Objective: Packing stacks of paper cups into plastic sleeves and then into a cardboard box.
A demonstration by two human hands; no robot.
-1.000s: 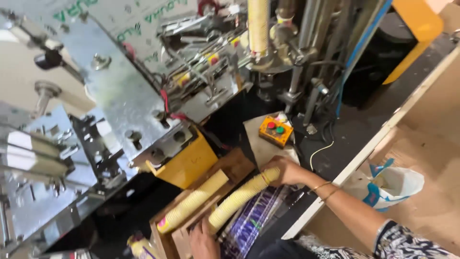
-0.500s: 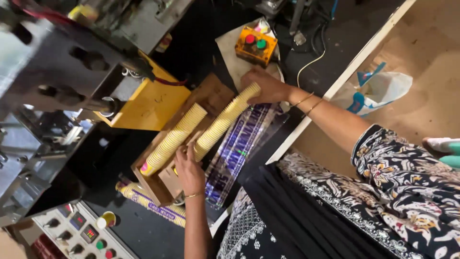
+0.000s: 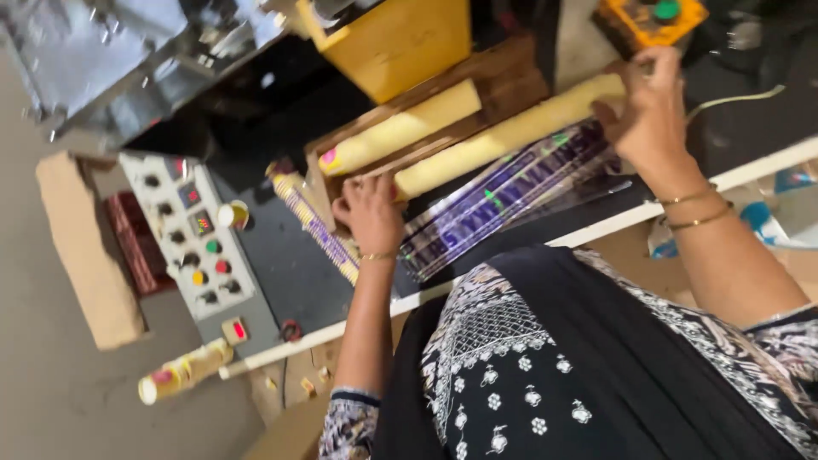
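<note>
A long pale-yellow roll of stacked cups (image 3: 503, 138) lies across a shallow wooden tray (image 3: 477, 81). My left hand (image 3: 369, 213) grips its near-left end and my right hand (image 3: 652, 106) grips its far-right end. A second, similar roll (image 3: 400, 129) rests in the tray just behind it. Shiny purple-printed plastic sleeves (image 3: 503, 200) lie flat on the dark bench under and in front of the held roll.
A white control panel with coloured buttons (image 3: 194, 234) sits at left, a packed roll (image 3: 317, 230) beside it, another (image 3: 183, 372) at the bench edge. A yellow box (image 3: 400, 38), an orange button box (image 3: 652, 17) and grey machinery (image 3: 128, 51) stand behind. White bench edge (image 3: 596, 228) runs in front.
The view has swung down and left, bringing the control panel and my patterned clothing into sight. Both hands stay on the ends of the same roll over the tray.
</note>
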